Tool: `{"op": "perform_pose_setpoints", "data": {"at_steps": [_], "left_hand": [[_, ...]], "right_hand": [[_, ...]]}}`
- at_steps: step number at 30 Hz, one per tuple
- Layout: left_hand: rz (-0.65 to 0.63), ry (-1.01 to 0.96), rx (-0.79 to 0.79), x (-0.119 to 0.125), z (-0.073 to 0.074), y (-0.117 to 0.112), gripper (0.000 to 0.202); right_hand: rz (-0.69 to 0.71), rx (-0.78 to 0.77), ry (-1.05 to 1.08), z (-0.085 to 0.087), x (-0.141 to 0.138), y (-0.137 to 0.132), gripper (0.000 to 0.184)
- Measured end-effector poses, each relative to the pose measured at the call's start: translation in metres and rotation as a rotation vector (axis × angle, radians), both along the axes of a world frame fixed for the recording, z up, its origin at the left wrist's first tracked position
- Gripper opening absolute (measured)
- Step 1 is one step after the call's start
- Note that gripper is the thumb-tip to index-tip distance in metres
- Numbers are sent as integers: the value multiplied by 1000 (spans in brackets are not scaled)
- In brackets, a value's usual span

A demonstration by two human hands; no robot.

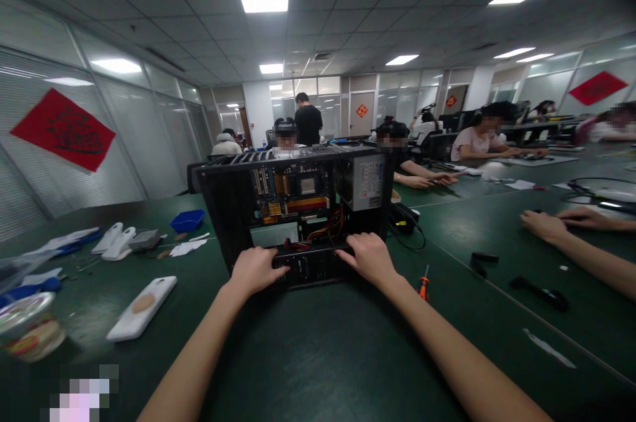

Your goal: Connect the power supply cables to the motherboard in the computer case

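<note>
In front of me on the green table stands a black computer case (222, 216) with its open side facing me. Inside it I see a motherboard (273, 178), a silver power supply (368, 183) at the upper right and bundles of coloured wires (334, 228). My left hand (254, 269) grips the case's lower near edge, fingers over the top and thumb on the black face. Farther right along that same edge, my right hand (370, 258) holds on in a similar way. The fingertips of both hands are partly hidden behind the edge.
An orange-handled screwdriver (423, 286) lies right of the case, near black cables (410, 226). To the left are a white phone (143, 308), a food cup (30, 328) and a blue tray (187, 220). A co-worker's hands (544, 226) rest at the right; other people sit beyond.
</note>
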State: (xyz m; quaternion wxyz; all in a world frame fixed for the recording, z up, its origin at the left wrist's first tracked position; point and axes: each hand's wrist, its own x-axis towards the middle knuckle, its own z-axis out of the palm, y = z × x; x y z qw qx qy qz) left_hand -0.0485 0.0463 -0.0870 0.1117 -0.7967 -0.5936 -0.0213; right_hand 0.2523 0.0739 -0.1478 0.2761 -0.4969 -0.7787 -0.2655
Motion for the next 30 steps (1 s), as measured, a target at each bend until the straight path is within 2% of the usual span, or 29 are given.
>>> {"op": "perform_pose_setpoints", "data": {"at_steps": [10, 18, 30], "left_hand": [[19, -8, -43, 1, 3, 0, 48], [-40, 9, -72, -3, 7, -1, 45], [-33, 33, -283, 1, 25, -17, 52]], "right_hand": [[0, -27, 6, 0, 1, 1, 36], [28, -26, -22, 1, 5, 4, 41], [45, -27, -80, 3, 7, -6, 42]]}}
